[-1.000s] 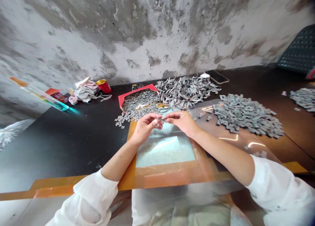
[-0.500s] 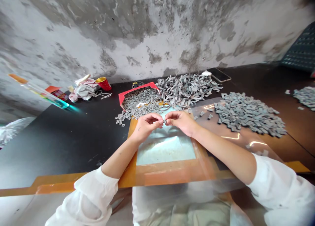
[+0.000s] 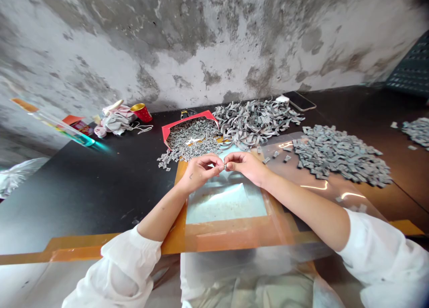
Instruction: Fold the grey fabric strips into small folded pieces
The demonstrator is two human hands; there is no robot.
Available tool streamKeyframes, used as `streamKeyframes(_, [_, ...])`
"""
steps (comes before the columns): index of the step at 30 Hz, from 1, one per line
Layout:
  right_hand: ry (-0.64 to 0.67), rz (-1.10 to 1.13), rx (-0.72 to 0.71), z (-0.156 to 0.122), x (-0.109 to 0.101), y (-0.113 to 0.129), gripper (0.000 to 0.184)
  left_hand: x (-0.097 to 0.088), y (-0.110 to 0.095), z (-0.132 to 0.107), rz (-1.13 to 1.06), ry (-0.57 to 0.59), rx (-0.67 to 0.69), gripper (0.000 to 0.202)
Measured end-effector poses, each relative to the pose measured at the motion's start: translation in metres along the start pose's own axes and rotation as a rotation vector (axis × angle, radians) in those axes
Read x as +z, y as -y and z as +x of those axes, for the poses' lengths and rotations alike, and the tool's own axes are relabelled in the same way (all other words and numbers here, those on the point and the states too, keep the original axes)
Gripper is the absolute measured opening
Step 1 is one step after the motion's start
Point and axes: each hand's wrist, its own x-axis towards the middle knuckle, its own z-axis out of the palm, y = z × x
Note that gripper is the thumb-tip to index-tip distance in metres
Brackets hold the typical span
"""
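My left hand (image 3: 202, 173) and my right hand (image 3: 247, 166) meet over a pale blue sheet (image 3: 228, 205) on the table. Thumb and forefinger of each are pinched together, fingertips touching or nearly so. Between them shows a small grey piece (image 3: 225, 166), mostly covered by the fingers; its exact kind is too small to tell. Just beyond my left hand, a red-edged box (image 3: 189, 119) lies with small grey buckle-like pieces (image 3: 192, 136) in it and spilling out at its front left. Behind my right hand is a heap of grey fabric strips (image 3: 254, 120).
To the right lies a pile of short folded grey strap pieces (image 3: 338, 154) on clear plastic film, with a few loose ones nearby. A phone (image 3: 302, 101), a red cup (image 3: 141, 112) and crumpled cloth (image 3: 117, 120) stand near the wall. Brown tape (image 3: 228, 234) runs along the table's front edge.
My left fingertips have shifted slightly right, closing the small gap to my right fingertips. The piles and other things stay as they were.
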Motion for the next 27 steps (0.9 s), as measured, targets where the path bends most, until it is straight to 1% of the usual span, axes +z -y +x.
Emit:
streamKeyframes(5, [0.031, 0.021, 0.031, 0.001, 0.000, -0.003, 0.031, 0.000, -0.001, 0.000, 0.000, 0.046, -0.004, 0.020])
streamKeyframes(7, [0.027, 0.002, 0.054, 0.002, -0.001, -0.004, 0.030, 0.002, 0.000, 0.001, 0.005, 0.039, -0.024, 0.020])
streamKeyframes(8, [-0.001, -0.025, 0.047, 0.002, -0.002, -0.003, 0.028, 0.003, 0.002, 0.001, 0.001, 0.019, -0.032, 0.020])
streamKeyframes(10, [-0.116, -0.131, -0.044, 0.002, -0.004, -0.002, 0.025, 0.006, 0.005, 0.002, -0.023, -0.043, -0.035, 0.020])
streamKeyframes(12, [-0.249, -0.269, -0.208, 0.001, -0.005, 0.001, 0.023, 0.009, 0.007, 0.003, -0.061, -0.101, -0.027, 0.020])
streamKeyframes(13, [-0.291, -0.328, -0.287, -0.001, -0.005, 0.003, 0.024, 0.009, 0.009, 0.003, -0.077, -0.123, -0.029, 0.021])
streamKeyframes(14, [-0.313, -0.374, -0.349, -0.002, -0.004, 0.005, 0.026, 0.010, 0.009, 0.004, -0.087, -0.143, -0.038, 0.022])
streamKeyframes(16, [-0.312, -0.436, -0.408, -0.007, -0.001, 0.010, 0.029, 0.010, 0.009, 0.004, -0.088, -0.187, -0.055, 0.025])
streamKeyframes(18, [-0.310, -0.486, -0.414, -0.011, 0.004, 0.013, 0.031, 0.009, 0.008, 0.004, -0.082, -0.221, -0.053, 0.026])
streamKeyframes(21, [-0.311, -0.498, -0.379, -0.013, 0.007, 0.013, 0.033, 0.009, 0.006, 0.004, -0.062, -0.215, -0.032, 0.026])
streamKeyframes(25, [-0.305, -0.430, -0.294, -0.009, 0.006, 0.007, 0.033, 0.010, 0.007, 0.003, -0.008, -0.228, 0.002, 0.025])
streamKeyframes(27, [-0.270, -0.346, -0.240, -0.006, 0.004, 0.004, 0.036, 0.010, 0.008, 0.002, 0.015, -0.240, 0.022, 0.024])
